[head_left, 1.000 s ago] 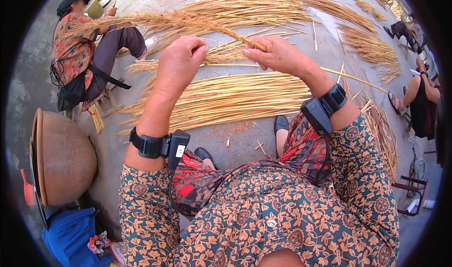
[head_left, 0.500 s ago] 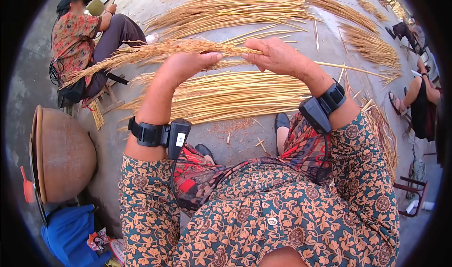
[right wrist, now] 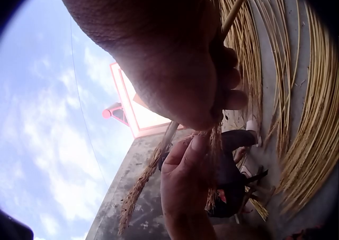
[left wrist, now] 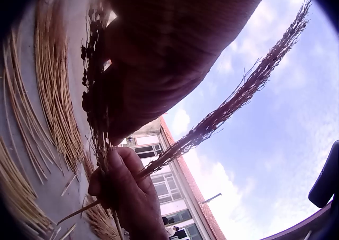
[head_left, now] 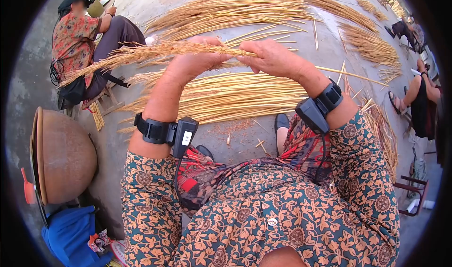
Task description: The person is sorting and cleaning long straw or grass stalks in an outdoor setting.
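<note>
My right hand grips sorghum stalks near the base of their feathery seed heads, which stretch left past my left wrist. Bare stem sticks out to the right behind that hand. My left hand meets it fingertip to fingertip; in the right wrist view its thumb and fingers pinch a seed head just below the right hand. Two heads part in the left wrist view: one slants up against the sky, the other runs along the left palm. The left fingers are partly hidden behind the heads.
Sorghum stalks lie in a broad row before my feet, with more bundles farther off. A large clay pot and blue cloth are at left. One person sits at upper left, others at right.
The left hand, empty and raised a second ago, has come down onto the seed heads and slid right until it meets the right hand. The heads have swung lower at left.
</note>
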Action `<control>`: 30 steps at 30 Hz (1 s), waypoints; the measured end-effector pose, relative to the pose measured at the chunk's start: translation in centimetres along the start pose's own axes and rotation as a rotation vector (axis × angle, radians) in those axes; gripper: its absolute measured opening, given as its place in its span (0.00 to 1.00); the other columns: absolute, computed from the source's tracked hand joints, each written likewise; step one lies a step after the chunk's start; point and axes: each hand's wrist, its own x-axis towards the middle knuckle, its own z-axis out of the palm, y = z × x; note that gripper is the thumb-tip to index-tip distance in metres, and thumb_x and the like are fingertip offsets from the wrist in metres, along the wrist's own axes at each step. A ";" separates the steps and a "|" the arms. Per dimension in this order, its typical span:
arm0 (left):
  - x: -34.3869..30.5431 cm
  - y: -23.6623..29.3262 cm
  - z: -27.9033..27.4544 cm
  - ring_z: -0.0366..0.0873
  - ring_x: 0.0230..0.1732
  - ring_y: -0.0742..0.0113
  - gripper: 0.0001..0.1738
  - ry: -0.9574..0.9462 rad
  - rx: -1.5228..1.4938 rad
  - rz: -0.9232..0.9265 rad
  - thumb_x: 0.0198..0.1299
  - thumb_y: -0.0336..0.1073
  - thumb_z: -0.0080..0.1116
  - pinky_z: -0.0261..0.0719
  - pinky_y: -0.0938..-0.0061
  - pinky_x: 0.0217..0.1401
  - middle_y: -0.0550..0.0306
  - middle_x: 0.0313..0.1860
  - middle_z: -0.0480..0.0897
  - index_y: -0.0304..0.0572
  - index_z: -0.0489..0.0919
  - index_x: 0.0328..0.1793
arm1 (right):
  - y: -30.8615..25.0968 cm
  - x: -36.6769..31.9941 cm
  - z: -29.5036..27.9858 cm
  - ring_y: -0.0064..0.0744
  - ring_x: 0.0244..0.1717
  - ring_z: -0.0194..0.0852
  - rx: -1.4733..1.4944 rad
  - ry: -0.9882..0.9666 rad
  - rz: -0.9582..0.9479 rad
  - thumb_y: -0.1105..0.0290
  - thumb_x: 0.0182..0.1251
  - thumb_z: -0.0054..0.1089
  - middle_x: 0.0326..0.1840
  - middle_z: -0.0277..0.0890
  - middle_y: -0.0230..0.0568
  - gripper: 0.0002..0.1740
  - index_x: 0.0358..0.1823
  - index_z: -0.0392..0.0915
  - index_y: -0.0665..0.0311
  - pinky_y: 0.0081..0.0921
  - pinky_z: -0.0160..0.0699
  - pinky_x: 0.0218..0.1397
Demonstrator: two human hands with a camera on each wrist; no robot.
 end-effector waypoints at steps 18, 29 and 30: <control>-0.6 -1.0 0.4 0.72 0.30 0.54 0.18 -0.005 0.432 0.066 0.60 0.46 0.46 0.72 0.67 0.35 0.44 0.28 0.78 0.37 0.76 0.36 | -0.5 0.0 -0.8 0.58 0.39 0.75 -0.086 -0.028 0.008 0.52 0.67 0.50 0.35 0.77 0.56 0.21 0.48 0.74 0.63 0.45 0.73 0.42; -1.8 0.2 -0.3 0.73 0.36 0.68 0.19 0.001 0.233 -0.248 0.59 0.47 0.48 0.71 0.74 0.43 0.54 0.34 0.81 0.40 0.80 0.42 | -0.7 -0.4 -1.7 0.58 0.41 0.75 -0.082 -0.068 0.029 0.50 0.68 0.47 0.39 0.78 0.56 0.23 0.49 0.75 0.62 0.45 0.73 0.44; -1.7 0.3 -0.4 0.73 0.38 0.74 0.17 -0.037 0.255 -0.294 0.58 0.45 0.51 0.71 0.77 0.43 0.59 0.35 0.81 0.41 0.81 0.42 | -0.5 -0.3 -1.6 0.58 0.42 0.75 -0.097 -0.063 0.006 0.50 0.68 0.47 0.39 0.78 0.56 0.23 0.48 0.75 0.62 0.45 0.73 0.45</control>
